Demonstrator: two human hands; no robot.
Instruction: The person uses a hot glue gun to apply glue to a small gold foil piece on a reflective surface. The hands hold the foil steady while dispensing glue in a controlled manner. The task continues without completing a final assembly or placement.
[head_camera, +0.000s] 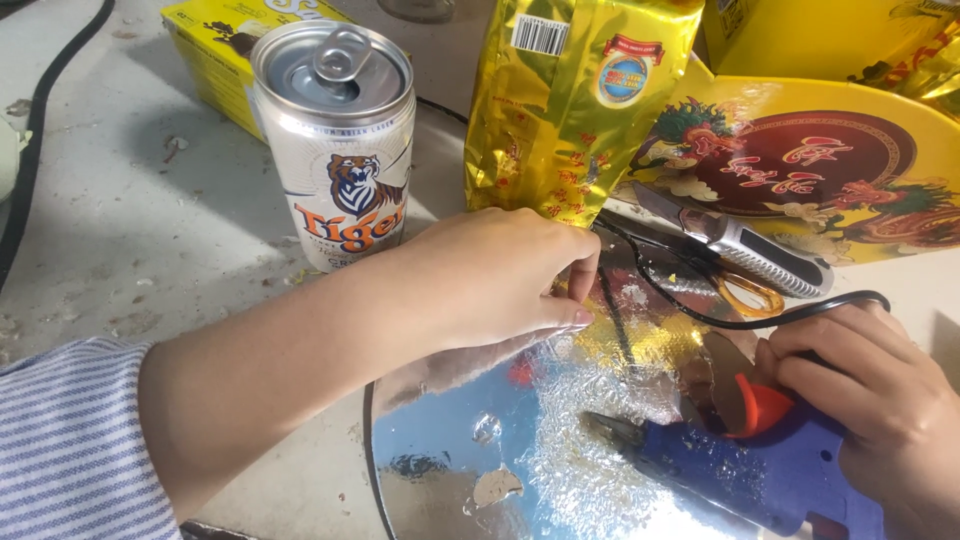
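— What has the right hand (880, 400) got?

— A blue glue gun (740, 465) with an orange trigger (757, 408). The fingers are clenched round its handle, one finger by the trigger. Its long axis runs roughly level across the view, and the dark nozzle (612, 428) points away from the grip, toward the person's left, tip just over the crinkled silver foil (590, 440) on the round shiny plate (430, 450). A black cable (740, 320) loops out just above the knuckles.

— And the other hand?

— The left hand (490, 280) lies across from the nozzle, fingertips pinched down on the gold edge of the foil, pressing it flat. Whether it truly grips the edge or only presses, I cannot tell. The forearm comes out of a striped sleeve (70, 440).

— What lies around them?

— Counting: one glue gun, one drink can (340, 140) standing upright beyond the left wrist, its tab opened; one gold foil bag (560, 100) upright just past the left fingertips; one pair of scissors (735, 255) with grey and orange handles, lying beyond the right hand, blades aimed toward the bag. One yellow round tray (800, 170) with a red centre leans behind the scissors, and one yellow box (215, 50) sits behind the can.
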